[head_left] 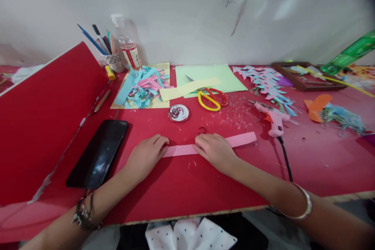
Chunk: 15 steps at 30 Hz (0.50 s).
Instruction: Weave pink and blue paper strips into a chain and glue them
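Note:
A long pink paper strip (240,140) lies flat on the red table (181,187), running left to right. My left hand (145,155) rests palm down on the strip's left end, its fingers laid flat together. Over the strip's middle my right hand (215,149) presses down, fingers extended and slightly curled. Neither hand lifts the strip.
A black phone (98,153) lies left of my hands beside a raised red board (43,117). Behind are scissors (211,99), a round lid (178,113), a pink glue gun (274,117) with its cord, paper scraps (145,83), green paper (211,76), a pen cup (113,61) and a bottle (129,49).

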{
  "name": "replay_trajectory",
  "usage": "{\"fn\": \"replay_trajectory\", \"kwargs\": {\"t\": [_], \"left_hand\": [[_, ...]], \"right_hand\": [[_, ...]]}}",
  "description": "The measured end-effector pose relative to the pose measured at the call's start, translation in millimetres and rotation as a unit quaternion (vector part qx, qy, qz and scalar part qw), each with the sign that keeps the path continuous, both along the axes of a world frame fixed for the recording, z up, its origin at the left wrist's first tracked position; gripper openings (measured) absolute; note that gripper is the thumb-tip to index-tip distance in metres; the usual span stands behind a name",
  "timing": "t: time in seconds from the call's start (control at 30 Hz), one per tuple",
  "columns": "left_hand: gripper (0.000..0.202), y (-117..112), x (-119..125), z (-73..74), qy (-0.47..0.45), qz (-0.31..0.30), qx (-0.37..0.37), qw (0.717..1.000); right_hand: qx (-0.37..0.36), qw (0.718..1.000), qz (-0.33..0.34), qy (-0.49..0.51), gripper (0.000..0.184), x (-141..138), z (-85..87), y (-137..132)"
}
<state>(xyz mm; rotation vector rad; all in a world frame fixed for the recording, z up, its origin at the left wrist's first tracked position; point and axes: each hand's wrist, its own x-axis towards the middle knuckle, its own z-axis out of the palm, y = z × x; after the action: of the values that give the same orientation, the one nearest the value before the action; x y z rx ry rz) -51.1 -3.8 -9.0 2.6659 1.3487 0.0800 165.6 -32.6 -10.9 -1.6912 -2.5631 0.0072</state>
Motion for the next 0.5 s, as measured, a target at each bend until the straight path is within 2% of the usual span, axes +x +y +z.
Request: {"fn": "replay_trajectory", "kwargs": {"t": [0.1, 0.17, 0.23, 0.27, 0.37, 0.5], "left_hand": [[0.024, -3.4, -1.1, 1.5, 0.012, -0.032, 0.077, 0.996], [0.029, -8.1, 3.8, 3.0, 0.018, -0.119, 0.112, 0.986], [0.032, -13.5, 11.5, 3.7, 0.017, -0.209, 0.11, 0.972], [0.035, -15.9, 15.3, 3.8, 0.016, -0.232, 0.101, 0.967], [0.048, -20.4, 21.1, 3.9, 0.016, -0.229, 0.067, 0.971], [0.054, -19.5, 11.9, 4.9, 0.009, -0.22, 0.041, 0.975]], "right_hand": [[0.004, 1.0, 0.003, 0.004, 0.018, 0.0, -1.3, 0.2], [0.008, 1.0, 0.004, 0.007, 0.018, 0.3, -2.1, 0.3], [0.01, 1.0, 0.006, 0.011, 0.018, 0.6, -2.7, 0.1], [0.01, 1.0, 0.006, 0.014, 0.018, 0.7, -2.9, 0.0], [0.005, 1.0, 0.006, 0.017, 0.019, 0.6, -2.8, -0.1], [-0.004, 1.0, -0.001, 0.015, 0.017, 0.0, -1.8, 1.1]]}}
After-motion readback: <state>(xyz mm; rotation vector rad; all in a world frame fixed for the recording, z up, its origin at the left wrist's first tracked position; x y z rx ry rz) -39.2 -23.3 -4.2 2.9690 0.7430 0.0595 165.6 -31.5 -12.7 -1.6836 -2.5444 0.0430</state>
